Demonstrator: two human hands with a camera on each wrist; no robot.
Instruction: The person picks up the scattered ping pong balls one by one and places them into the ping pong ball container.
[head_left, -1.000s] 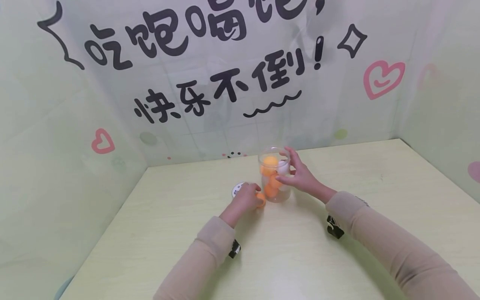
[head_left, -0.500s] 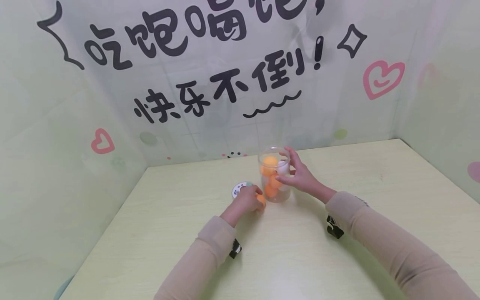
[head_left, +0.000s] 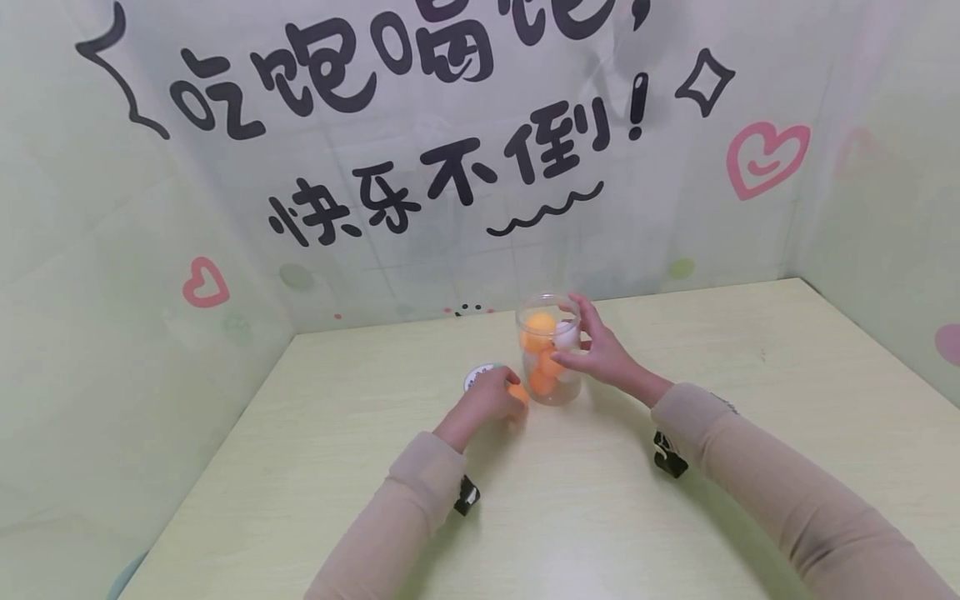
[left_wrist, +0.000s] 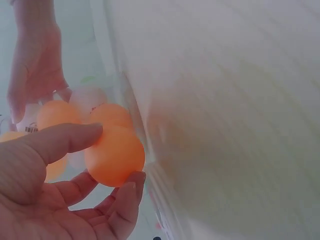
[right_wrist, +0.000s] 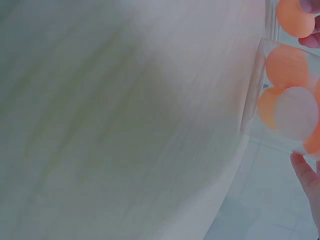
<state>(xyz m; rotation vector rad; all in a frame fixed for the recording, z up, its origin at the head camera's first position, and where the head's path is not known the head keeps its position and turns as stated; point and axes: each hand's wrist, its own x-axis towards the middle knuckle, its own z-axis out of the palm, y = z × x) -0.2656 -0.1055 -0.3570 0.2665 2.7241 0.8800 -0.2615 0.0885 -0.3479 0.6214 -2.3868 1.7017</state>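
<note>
Between its thumb and fingertips, my left hand (head_left: 487,398) pinches an orange ping-pong ball (left_wrist: 115,157), low over the table and just left of the jar. The clear plastic jar (head_left: 553,397) stands upright without a lid, with several orange balls and some white ones inside. My right hand (head_left: 606,357) holds the jar from its right side, thumb at the front and fingers behind. Partly hidden behind the left hand lies a round white printed disc (head_left: 474,376), perhaps the jar's lid. In the right wrist view a white ball (right_wrist: 296,113) shows through the jar wall.
The pale wooden table (head_left: 337,467) meets a printed cloth backdrop (head_left: 390,283) close behind the jar. Cloth walls also stand at the left and right. A dark strap piece (head_left: 467,495) hangs under the left wrist and another dark piece (head_left: 670,455) under the right.
My left hand, with the orange ball, has shifted slightly left, and the ball sits a little farther from the viewer. The right hand and the jar have stayed put.
</note>
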